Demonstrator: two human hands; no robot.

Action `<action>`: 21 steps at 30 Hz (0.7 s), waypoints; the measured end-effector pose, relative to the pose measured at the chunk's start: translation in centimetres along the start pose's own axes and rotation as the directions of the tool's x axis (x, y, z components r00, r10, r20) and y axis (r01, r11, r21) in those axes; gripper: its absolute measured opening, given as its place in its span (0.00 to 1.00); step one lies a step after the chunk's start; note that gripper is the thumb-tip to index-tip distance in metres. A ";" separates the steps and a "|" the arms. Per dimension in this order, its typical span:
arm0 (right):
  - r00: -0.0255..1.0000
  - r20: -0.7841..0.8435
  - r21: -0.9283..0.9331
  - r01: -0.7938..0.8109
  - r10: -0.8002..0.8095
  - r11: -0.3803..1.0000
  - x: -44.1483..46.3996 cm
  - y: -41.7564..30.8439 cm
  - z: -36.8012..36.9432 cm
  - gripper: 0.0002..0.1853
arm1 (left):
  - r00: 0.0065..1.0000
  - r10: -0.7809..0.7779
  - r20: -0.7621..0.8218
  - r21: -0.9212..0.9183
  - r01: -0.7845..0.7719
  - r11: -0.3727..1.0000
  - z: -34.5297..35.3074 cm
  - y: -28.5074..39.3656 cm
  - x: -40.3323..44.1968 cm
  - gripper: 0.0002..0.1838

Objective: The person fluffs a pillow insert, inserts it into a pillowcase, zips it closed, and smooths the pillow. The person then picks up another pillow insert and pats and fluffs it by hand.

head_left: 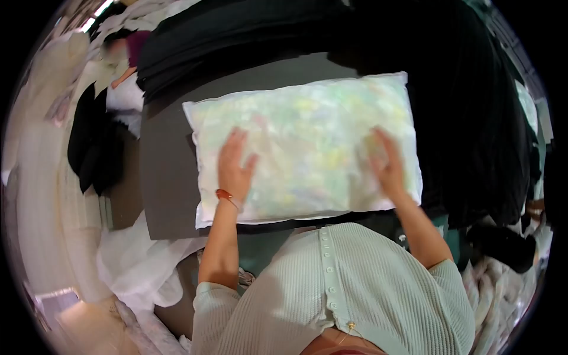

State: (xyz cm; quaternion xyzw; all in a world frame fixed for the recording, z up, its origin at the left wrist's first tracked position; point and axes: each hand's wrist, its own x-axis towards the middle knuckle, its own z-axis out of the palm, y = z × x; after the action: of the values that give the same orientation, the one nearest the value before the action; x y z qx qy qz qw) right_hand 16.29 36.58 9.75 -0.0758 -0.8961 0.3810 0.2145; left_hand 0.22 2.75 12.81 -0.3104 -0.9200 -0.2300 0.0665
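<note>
A white pillow [307,148] lies flat in front of me, with soft patches of green, yellow and pink showing through its cover. My left hand [235,165] rests over its left part, palm down, fingers stretched out and thumb apart. Over the right part is my right hand [387,165], also flat with fingers extended and slightly smeared by motion. Neither hand grips anything. An orange-brown bracelet [224,194] circles my left wrist. Beneath the pillow is a dark grey work surface [168,171].
Black cloth [473,118] is heaped at the right, and more black fabric [236,44] lies along the far edge. At the far left, another person [127,56] reaches toward a white bundle [125,97]. White sheeting [139,260] hangs at the lower left.
</note>
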 end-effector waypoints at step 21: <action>0.985 0.164 -0.289 0.102 -0.055 0.952 8.7 -12.3 0.0 0.29 | 0.986 -0.064 0.154 -0.049 0.072 0.996 -2.1 12.7 2.0 0.33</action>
State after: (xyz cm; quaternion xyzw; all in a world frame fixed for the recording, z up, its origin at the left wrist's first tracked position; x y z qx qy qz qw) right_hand 8.86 30.57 21.43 -0.0417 -0.9593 0.2382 0.1458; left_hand 6.24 11.76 20.04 -0.2973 -0.9258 -0.2325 -0.0203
